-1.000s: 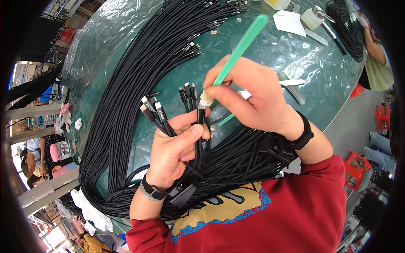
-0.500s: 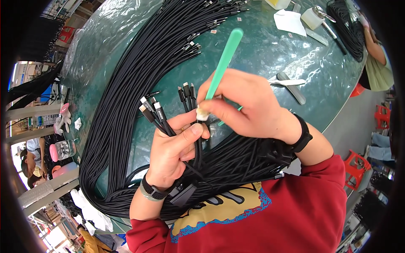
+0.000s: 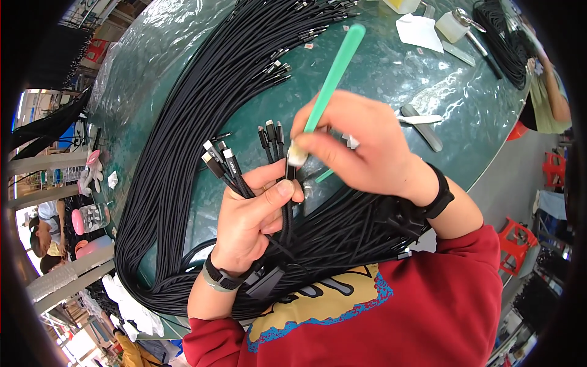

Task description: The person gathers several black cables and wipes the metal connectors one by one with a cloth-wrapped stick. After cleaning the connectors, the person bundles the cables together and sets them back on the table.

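My left hand [image 3: 251, 214] is closed round several black braided cables, one of them pinched upright between thumb and fingers. Other cable connectors [image 3: 221, 160] fan out to the left of that hand, and more plugs [image 3: 271, 134] rise behind it. In my right hand [image 3: 367, 144] is a brush with a green handle [image 3: 336, 70]. Its pale bristles [image 3: 298, 154] meet the upper end of the pinched cable's connector [image 3: 290, 170]. Fingers partly hide the held cables.
A thick bundle of black cables [image 3: 177, 140] curves across the green table [image 3: 147, 79] and round in front of me. Far right are a bottle [image 3: 454, 25], white paper [image 3: 419, 32], tweezers-like tools [image 3: 422, 125] and coiled cable [image 3: 501, 43]. Other people work at both sides.
My right hand and the brush have shifted slightly up and to the right, uncovering more of the connector. My left hand keeps its place.
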`<action>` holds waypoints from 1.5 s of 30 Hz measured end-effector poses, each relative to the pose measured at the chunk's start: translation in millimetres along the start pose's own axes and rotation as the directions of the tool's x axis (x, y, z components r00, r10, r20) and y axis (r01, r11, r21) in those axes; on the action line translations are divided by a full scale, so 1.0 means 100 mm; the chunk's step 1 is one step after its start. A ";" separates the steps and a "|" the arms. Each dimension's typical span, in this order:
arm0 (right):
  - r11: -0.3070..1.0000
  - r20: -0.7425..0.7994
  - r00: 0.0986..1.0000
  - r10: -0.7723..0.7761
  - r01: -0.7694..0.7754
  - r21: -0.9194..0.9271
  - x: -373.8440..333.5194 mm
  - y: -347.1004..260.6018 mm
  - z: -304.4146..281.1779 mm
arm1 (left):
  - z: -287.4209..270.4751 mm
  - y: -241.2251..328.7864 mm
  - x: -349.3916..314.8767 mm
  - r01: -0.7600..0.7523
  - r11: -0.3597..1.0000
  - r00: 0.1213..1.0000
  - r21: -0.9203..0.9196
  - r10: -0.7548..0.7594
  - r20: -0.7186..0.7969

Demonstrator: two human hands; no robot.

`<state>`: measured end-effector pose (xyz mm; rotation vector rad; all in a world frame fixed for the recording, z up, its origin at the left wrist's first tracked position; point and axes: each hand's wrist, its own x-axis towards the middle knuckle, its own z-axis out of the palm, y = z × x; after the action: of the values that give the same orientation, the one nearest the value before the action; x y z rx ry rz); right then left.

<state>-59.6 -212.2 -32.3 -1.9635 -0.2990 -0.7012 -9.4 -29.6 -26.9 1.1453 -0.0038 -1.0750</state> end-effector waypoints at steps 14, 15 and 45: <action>0.999 0.020 1.000 -0.018 0.019 -0.031 0.01 -0.01 -0.02 | 0.02 0.02 -0.01 0.015 1.000 1.000 0.027 -0.015 0.014; 0.999 0.018 1.000 -0.013 0.014 -0.037 0.01 -0.01 -0.02 | 0.02 0.02 -0.01 0.013 1.000 1.000 0.028 -0.014 0.015; 0.999 0.091 0.996 -0.024 0.026 -0.021 -0.01 -0.17 0.02 | 0.13 0.03 -0.06 -0.197 0.868 0.956 0.456 0.274 -0.108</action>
<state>-68.3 -202.3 -21.5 -2.0191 -0.3729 -0.6339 -16.8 -34.8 -16.0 1.6003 -0.2614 -0.7697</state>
